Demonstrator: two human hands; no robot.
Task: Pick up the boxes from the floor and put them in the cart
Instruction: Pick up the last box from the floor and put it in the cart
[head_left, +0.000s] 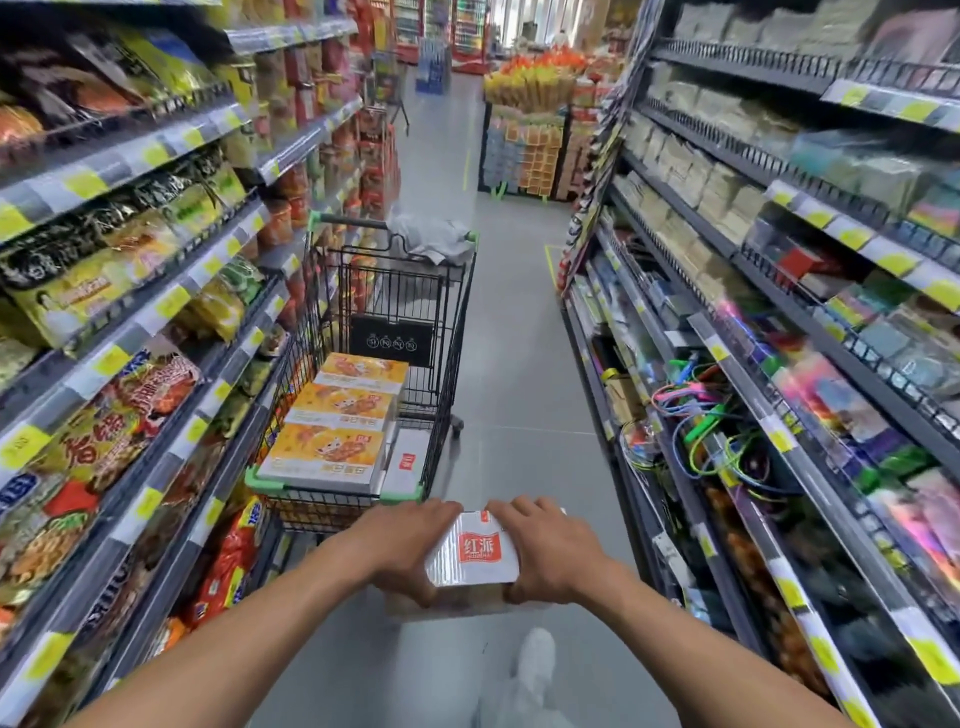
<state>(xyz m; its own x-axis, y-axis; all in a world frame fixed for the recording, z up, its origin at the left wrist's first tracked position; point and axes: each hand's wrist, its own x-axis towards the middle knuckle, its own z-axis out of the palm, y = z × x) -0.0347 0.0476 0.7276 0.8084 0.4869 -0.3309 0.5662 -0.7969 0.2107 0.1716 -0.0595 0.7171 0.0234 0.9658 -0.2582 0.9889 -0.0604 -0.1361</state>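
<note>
We grip a white box w/ both hands: left hand clamps its 9 o'clock side, right hand its 3 o'clock side. Cart at 11 o'clock holds three orange boxes.

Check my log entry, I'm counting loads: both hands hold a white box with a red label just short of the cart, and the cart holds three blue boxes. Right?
Not quite: the head view shows the three boxes in the cart are orange, not blue. The rest stands: the left hand and right hand hold the white box with a red label just short of the cart.
</note>
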